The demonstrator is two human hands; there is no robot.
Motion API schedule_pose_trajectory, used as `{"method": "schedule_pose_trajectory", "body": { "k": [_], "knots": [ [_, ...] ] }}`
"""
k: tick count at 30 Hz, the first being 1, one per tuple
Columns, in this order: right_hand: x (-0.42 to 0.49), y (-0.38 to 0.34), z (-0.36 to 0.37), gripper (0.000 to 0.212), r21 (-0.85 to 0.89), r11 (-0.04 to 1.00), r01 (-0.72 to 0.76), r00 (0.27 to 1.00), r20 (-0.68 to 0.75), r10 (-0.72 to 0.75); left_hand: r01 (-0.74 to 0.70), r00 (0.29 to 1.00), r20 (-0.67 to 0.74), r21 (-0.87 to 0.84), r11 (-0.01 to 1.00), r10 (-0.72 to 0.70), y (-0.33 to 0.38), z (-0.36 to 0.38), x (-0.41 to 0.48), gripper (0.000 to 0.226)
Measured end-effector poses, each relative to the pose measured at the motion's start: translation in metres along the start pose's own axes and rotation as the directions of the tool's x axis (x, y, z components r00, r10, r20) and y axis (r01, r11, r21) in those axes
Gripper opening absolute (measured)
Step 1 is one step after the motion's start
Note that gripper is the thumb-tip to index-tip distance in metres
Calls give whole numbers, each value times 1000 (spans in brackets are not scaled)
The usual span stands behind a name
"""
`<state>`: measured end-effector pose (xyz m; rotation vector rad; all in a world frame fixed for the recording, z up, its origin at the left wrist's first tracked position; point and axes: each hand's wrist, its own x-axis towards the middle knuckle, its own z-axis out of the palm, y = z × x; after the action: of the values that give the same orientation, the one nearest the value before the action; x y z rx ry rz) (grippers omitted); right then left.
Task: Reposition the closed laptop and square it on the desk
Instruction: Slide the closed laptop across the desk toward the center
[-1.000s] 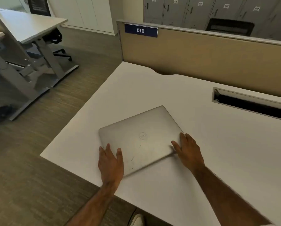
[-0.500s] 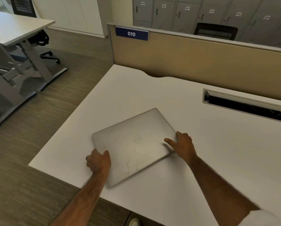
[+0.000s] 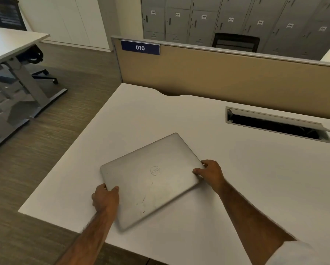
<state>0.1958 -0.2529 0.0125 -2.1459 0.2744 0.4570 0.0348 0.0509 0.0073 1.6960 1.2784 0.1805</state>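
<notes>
I see the closed laptop (image 3: pixel 150 178) lying askew on the white tabletop (image 3: pixel 256 178). My left hand (image 3: pixel 105 197) grips its near-left edge, thumb on the lid; my right hand (image 3: pixel 211 174) clasps the opposite corner, the laptop between them.

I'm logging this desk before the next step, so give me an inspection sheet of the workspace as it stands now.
Surface: white desk, bare apart from the laptop.
Job's things: closed silver laptop, lying skewed to the desk's edges, not yet squared.
Clutter: nothing seen.
Hands: left hand grips the laptop's near left edge; right hand grips its right corner.
Cables: none on the desk; the open black cable slot is too dark to tell.
Surroundings: tan divider panel with blue "010" sign, grey lockers behind, second desk at left.
</notes>
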Motion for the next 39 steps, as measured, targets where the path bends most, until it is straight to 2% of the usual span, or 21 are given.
{"method": "schedule_pose_trajectory", "body": {
  "k": [2,4,10,15,23,32,39],
  "knots": [
    [0,4,-3,42,26,999,18,1000,-6,-18,-7,1000,5,-23,1000,8,1,3,-1,38],
    [-1,7,-7,32,50,998,25,1000,-5,-25,-12,1000,4,-30,999,12,3,6,-3,40],
    [-3,21,-26,28,98,995,10,1000,-28,-8,-37,999,25,-8,999,37,8,22,-9,41],
    [-1,36,-53,16,114,993,9,999,-50,-4,-61,997,55,16,998,60,14,46,-23,43],
    [13,72,-117,11,132,991,4,997,-73,6,-71,995,68,29,997,69,24,103,-70,44],
    [27,113,-190,19,138,990,-14,991,-127,32,-79,991,114,51,996,72,42,167,-120,47],
    [26,144,-236,22,165,985,-42,982,-175,72,-145,977,170,100,984,127,63,211,-146,44]
  ]
}}
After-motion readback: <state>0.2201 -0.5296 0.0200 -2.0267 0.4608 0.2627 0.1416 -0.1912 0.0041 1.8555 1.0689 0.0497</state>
